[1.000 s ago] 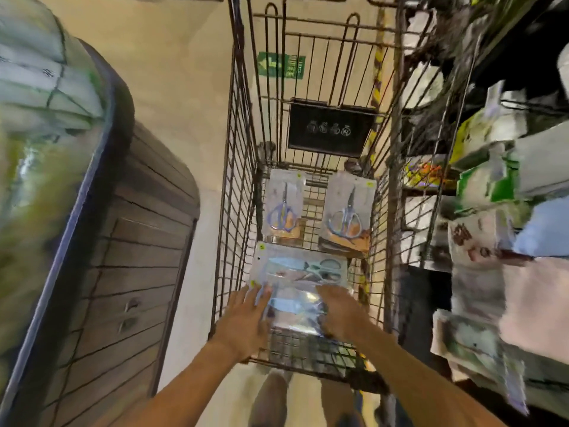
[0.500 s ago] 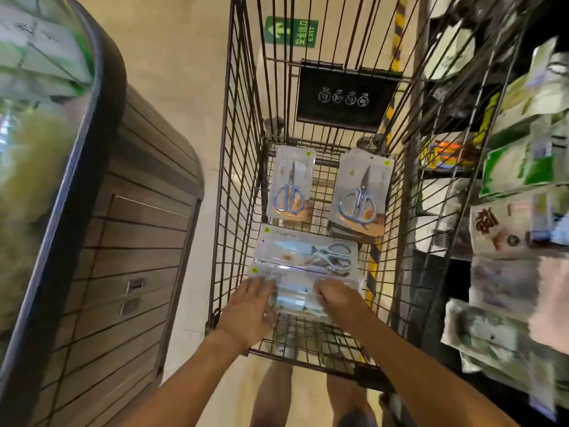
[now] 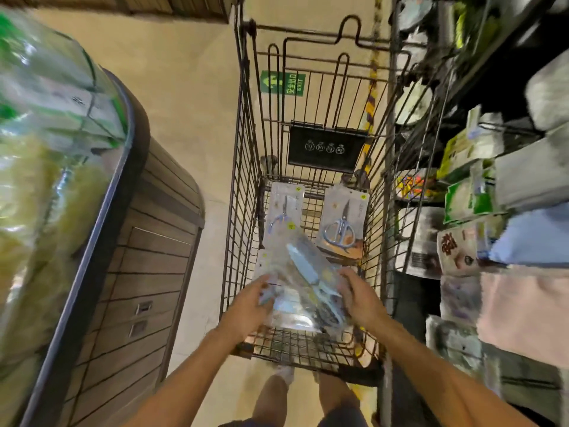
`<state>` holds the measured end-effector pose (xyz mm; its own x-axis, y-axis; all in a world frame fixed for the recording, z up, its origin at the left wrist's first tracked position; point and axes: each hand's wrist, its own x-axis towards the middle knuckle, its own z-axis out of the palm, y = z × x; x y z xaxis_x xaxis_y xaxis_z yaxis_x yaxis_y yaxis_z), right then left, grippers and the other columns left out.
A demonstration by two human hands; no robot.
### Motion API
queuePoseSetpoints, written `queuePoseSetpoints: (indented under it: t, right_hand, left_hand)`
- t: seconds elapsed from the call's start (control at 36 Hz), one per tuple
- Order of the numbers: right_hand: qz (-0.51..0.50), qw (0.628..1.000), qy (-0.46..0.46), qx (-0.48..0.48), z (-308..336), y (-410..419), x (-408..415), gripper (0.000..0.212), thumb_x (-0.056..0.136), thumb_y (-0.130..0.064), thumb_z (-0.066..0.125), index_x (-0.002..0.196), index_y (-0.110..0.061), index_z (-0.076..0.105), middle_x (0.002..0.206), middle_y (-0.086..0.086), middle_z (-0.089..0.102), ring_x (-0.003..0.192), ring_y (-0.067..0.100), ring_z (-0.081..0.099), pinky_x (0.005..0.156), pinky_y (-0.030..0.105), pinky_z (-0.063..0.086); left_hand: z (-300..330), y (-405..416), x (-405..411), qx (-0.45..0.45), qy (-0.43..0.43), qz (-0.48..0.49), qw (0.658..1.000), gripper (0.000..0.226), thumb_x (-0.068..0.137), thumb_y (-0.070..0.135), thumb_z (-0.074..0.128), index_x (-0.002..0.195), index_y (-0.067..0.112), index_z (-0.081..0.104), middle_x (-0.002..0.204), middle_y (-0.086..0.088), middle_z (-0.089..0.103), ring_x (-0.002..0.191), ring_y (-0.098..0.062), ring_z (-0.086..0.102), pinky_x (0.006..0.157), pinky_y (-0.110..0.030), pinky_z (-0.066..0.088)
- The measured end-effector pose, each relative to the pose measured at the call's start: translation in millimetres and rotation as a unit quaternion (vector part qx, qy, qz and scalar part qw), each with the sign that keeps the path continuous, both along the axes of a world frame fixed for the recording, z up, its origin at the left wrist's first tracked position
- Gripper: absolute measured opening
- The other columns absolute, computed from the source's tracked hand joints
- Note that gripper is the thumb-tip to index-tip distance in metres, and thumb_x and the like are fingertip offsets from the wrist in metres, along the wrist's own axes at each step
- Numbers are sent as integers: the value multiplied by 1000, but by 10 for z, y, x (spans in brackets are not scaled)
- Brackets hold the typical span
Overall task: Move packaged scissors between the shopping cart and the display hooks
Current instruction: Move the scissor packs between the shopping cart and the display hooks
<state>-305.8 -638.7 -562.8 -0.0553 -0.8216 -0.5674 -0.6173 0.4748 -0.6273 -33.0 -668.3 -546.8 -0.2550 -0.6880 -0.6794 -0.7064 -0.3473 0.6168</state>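
Observation:
A wire shopping cart (image 3: 243, 211) stands in front of me. Both hands are inside its near end. My left hand (image 3: 246, 306) and my right hand (image 3: 360, 298) grip the two sides of a clear pack of blue-handled scissors (image 3: 303, 272), lifted and tilted off the cart floor. More clear packs (image 3: 289, 315) lie blurred beneath it. Two further packs lean against the far end: one on the left (image 3: 284, 204), partly hidden, and one on the right with silver scissors (image 3: 341, 223).
Display shelves and hooks with packaged goods (image 3: 480, 192) line the right side, close to the cart. A curved wood-panelled counter (image 3: 147, 257) with a glass top stands at the left. Beige floor (image 3: 191, 87) runs between counter and cart.
Both hands have taken hold of the top scissors pack and raised it, turning it from lying crosswise to tilted lengthwise. The view has tipped up a little.

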Motion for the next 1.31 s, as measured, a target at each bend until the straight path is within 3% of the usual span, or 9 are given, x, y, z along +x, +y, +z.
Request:
queuePoseSetpoints:
  t: [0.17,0.31,0.47,0.75,0.89,1.0,1.08,1.19,1.31]
  right_hand:
    - [-106,984,-142,-13,313,-160,82,16,101,-26,58,116,-23,57,114,1,72,100,17,72,77,48,62]
    - [-153,969,-196,1,358,-219,273,19,99,-20,60,118,-20,56,121,9,68,100,24,72,74,31,63]
    - [-178,954,-238,44,261,-161,404,20,101,-16,56,121,-18,56,114,2,71,90,17,75,74,31,62]
    - [-14,997,-55,48,-471,88,262,58,92,-10,68,145,-21,47,137,-1,58,126,14,56,106,27,46]
    - [51,996,-34,57,-782,128,243,85,86,2,67,127,-68,43,136,-7,50,111,16,60,85,26,54]
    - [175,982,32,58,-982,130,317,65,92,-7,61,152,-14,38,151,5,42,139,16,43,115,24,30]
    - [167,983,34,61,-1195,128,375,55,99,-8,55,148,-22,38,140,-15,44,120,-12,43,101,0,29]
    - [229,967,106,14,-1412,173,427,82,85,-9,71,156,-14,30,155,8,40,140,27,41,117,33,32]
    - [251,955,155,-3,-1480,253,502,84,73,-9,77,149,-17,42,139,9,54,124,29,52,105,40,46]
  left_hand:
    - [360,-218,-345,81,144,133,977,74,96,-3,58,155,24,21,125,-1,58,100,-5,64,68,-11,53]
    - [396,-276,-420,86,213,234,945,89,92,-7,59,156,37,16,124,-7,68,103,-16,72,77,-36,61]
    - [285,-273,-350,44,213,253,943,86,91,-10,61,154,36,25,128,-15,67,101,-14,73,76,-33,62]
    - [178,-209,-83,-80,145,175,971,75,100,2,54,146,55,26,150,11,48,135,-14,51,104,-32,51]
    - [120,-180,-20,-95,144,137,976,70,100,18,51,157,41,17,134,17,58,108,13,62,77,-5,51]
    - [40,-160,17,-110,134,112,978,73,102,10,50,158,41,14,126,1,68,107,1,67,76,-9,53]
    - [-4,-148,34,-123,128,100,979,74,101,6,49,158,36,14,126,-5,69,109,-2,67,76,-9,52]
    - [-35,-144,61,-134,123,97,979,71,102,8,50,158,32,14,107,3,70,96,2,69,70,-7,51]
    - [-60,-147,72,-139,112,93,980,71,103,10,51,157,36,13,108,13,70,90,-5,71,69,-6,51]
